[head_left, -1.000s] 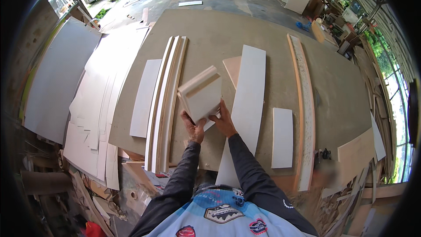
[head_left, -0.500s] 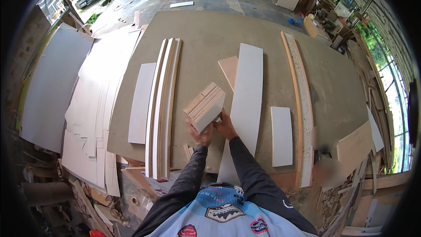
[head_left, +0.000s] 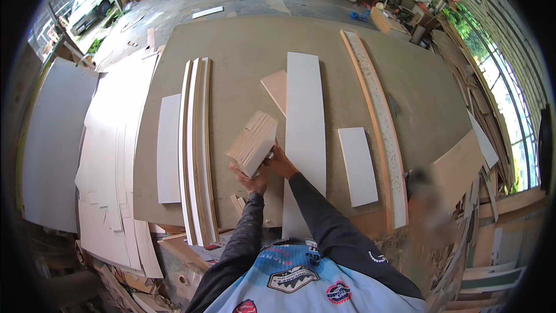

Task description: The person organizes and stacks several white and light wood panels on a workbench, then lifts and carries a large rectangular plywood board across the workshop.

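Held up over the large greenish-brown work table (head_left: 243, 40) is a stack of short plywood blocks (head_left: 252, 139), layered edges facing up and a white face on its right side. My left hand (head_left: 251, 182) is closed round its lower left end. At its lower right my right hand (head_left: 281, 163) grips it, its fingertips partly hidden behind the stack. Just right of my hands lies a long white board (head_left: 305, 104), with a pinkish-brown piece (head_left: 277, 90) against its left edge. Small wood strips (head_left: 238, 203) rest beside my left forearm.
Long white strips with wooden edges (head_left: 198, 150) and a white board (head_left: 169, 145) lie to the left. On the right are a short white board (head_left: 357, 165) and a long orange-edged strip (head_left: 379, 127). White sheets (head_left: 110, 156) are stacked left of the table; offcuts pile up at right.
The view has turned, so most of the table's contents sit further left in it. Both hands keep their grip on the stack, which is held at much the same height.
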Available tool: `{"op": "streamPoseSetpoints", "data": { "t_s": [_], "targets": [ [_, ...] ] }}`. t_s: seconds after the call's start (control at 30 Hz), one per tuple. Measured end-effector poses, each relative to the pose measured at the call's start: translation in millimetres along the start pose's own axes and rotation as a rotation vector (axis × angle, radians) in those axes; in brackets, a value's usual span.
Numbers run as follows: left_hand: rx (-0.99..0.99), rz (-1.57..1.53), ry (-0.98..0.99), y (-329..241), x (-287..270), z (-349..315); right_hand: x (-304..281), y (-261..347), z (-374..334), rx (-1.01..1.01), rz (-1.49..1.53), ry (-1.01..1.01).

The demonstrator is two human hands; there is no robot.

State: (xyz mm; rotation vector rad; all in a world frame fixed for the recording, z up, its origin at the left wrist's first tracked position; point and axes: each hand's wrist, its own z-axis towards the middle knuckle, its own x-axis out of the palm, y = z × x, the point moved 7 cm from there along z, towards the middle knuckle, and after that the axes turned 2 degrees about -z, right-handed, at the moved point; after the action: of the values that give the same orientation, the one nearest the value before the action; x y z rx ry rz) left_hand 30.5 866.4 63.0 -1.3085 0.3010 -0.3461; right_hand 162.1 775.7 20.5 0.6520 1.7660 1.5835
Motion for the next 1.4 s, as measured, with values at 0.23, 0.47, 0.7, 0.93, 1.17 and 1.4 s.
{"op": "streamPoseSetpoints", "data": {
  "t_s": [0.23, 0.47, 0.7, 0.93, 1.17, 1.4],
  "targets": [
    [-0.045, 0.048, 0.067, 16.6, -12.2, 11.2, -13.8, 56.4, -19.9, -0.084, -0.396, -0.129],
    [-0.057, -0.143, 0.122, 0.2, -16.6, 16.2, -151.3, 25.8, -125.0, -0.19, -0.498, -0.63],
    [-0.12, -0.088, 0.144, -80.8, -15.1, 3.4, -252.5, -13.1, -253.8, 0.527, -1.079, -0.624],
    [-0.367, -0.277, 0.168, -84.7, -20.6, -26.9, -255.5, -14.5, -247.4, 0.518, -0.949, -0.598],
    [-0.458, -0.276, 0.157, -80.2, -45.6, -60.7, -209.8, 1.6, -207.8, 0.084, 0.525, -0.266],
    [-0.471, -0.247, 0.065, -79.4, -80.0, -94.5, -82.3, 54.0, -123.5, 0.154, 0.773, 0.198]
  ]
}}
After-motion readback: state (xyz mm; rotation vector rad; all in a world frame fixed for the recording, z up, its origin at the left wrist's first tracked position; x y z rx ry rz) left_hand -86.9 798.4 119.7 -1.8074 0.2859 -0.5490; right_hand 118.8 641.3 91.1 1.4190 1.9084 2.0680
